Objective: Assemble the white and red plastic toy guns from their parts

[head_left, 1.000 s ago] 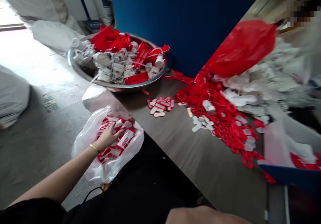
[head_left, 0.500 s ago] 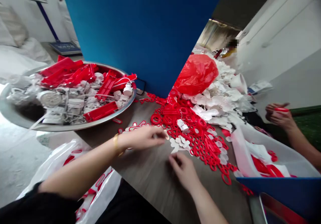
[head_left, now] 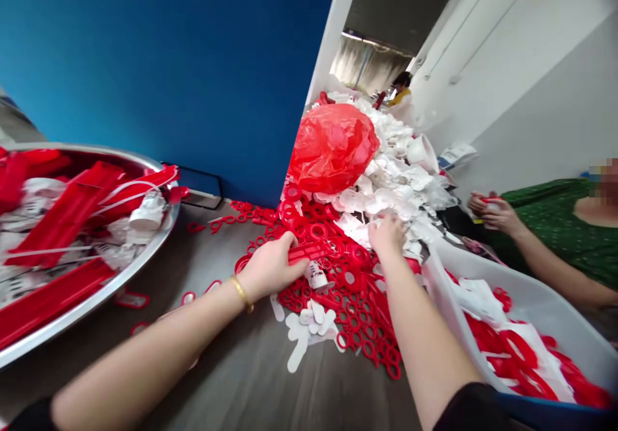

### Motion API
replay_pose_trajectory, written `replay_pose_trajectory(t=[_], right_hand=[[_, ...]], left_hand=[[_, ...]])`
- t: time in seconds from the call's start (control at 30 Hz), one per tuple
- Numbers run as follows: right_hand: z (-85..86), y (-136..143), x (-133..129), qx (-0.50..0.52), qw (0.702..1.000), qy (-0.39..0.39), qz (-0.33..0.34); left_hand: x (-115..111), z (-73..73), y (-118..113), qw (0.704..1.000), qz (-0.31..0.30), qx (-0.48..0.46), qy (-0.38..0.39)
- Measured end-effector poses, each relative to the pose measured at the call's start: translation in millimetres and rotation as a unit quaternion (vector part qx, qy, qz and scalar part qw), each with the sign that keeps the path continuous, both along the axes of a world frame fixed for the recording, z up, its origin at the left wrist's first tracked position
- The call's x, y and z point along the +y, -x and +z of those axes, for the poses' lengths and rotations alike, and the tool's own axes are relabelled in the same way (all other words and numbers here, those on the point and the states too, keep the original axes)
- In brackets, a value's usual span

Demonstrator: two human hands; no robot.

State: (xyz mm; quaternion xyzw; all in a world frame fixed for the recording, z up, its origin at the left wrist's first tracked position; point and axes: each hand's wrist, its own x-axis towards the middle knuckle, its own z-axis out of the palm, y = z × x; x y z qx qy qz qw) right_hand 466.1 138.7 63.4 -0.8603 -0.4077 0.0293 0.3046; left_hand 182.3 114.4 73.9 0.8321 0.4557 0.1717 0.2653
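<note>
My left hand [head_left: 274,264], with a gold bracelet at the wrist, is over the left part of a red pile. Its thumb and fingers are closed around a long red plastic piece [head_left: 309,251]. Just beside the thumb lies a small white cylindrical part [head_left: 317,276] with dark markings. My right hand [head_left: 387,231] reaches farther in, its fingers curled down on thin white pieces [head_left: 355,228]; its fingertips are blurred and partly hidden. Small red rings [head_left: 360,321] spread between my forearms. Flat white rounded pieces [head_left: 309,325] lie in front of them on the table [head_left: 261,373].
A metal basin [head_left: 164,251] of red and white parts stands left. Behind is a blue panel [head_left: 145,77]. A red plastic bag [head_left: 333,148] rests against a white heap [head_left: 415,186]. At right, a white bin [head_left: 437,289] holds pieces near a co-worker's hands [head_left: 497,215].
Both hands have moved forward into the piles: the left to the long red piece, the right to the white pieces. The view has turned right, and more of the co-worker shows.
</note>
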Motion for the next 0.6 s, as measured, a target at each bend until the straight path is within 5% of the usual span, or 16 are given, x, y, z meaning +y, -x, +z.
replay_pose_trajectory(t=[0.07, 0.17, 0.23, 0.33, 0.47, 0.6], right_hand=[[-4.6, -28, 1, 0.034, 0.998, -0.001, -0.051], [-14.2, -50, 2, 0.107, 0.991, -0.020, -0.082], [-15.5, -52, -2, 0.153, 0.982, -0.058, -0.091], [-3.9, -36, -27, 0.220, 0.963, -0.134, -0.082], [15.7, 17, -110, 0.327, 0.924, -0.194, -0.024], [-8.8, 81, -239, 0.497, 0.858, -0.127, -0.001]], left_hand=[[-21, 1.3, -3, 0.983, -0.041, -0.141, 0.106], [-54, 1.8, -6, 0.909, -0.104, -0.324, 0.241], [-73, 4.4, -3, 0.869, -0.114, -0.389, 0.283], [-96, 14.5, 15, 0.848, -0.143, -0.414, 0.297], [-124, 17.1, 48, 0.861, -0.251, -0.340, 0.284], [-153, -29.3, 63, 0.880, -0.336, -0.246, 0.229]])
